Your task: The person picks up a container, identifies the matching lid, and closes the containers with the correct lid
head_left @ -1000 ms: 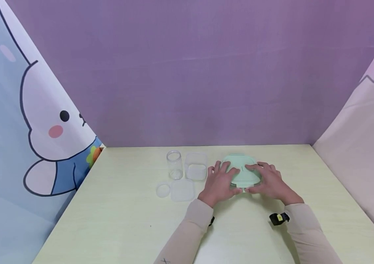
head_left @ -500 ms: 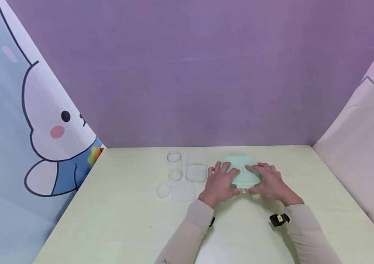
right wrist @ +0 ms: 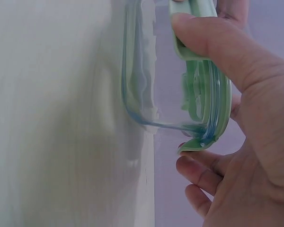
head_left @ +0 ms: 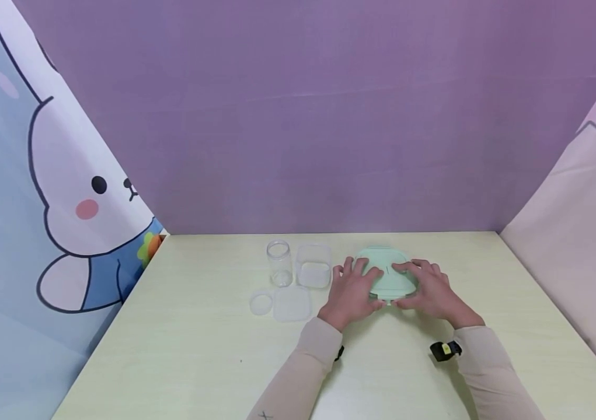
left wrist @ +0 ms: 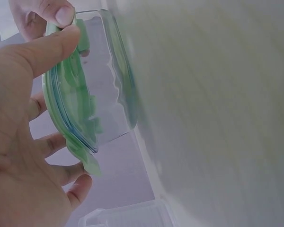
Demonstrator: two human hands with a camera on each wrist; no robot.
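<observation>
A glass container with a green lid stands on the pale worktop, right of centre. The left hand grips its lid edge at 9 o'clock, the right hand at 3 o'clock, both with thumbs curled on the near flap. At 9 o'clock from the left hand sit a clear square tub, a round jar and two loose lids.
</observation>
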